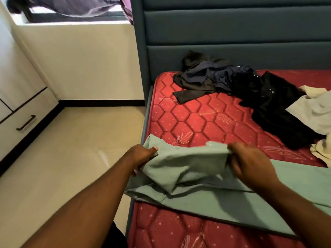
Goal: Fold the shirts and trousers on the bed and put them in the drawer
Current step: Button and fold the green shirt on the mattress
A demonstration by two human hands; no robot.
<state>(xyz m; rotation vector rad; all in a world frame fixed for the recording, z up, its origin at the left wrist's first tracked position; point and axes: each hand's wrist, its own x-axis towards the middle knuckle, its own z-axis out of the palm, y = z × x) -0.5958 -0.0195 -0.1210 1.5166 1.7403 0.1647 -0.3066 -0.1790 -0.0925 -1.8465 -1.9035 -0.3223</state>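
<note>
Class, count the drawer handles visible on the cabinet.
1: a dark bar handle on the lower drawer at far left. Other handles may lie outside the frame.

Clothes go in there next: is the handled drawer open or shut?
Shut: the drawer front sits flush with the cabinet, its dark handle untouched.

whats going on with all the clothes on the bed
A person is folding a green garment at the near edge of the red mattress, gripping it with the left hand and the right hand. A pile of dark clothes and some pale ones lie unfolded near the headboard. The drawer is shut.
</note>
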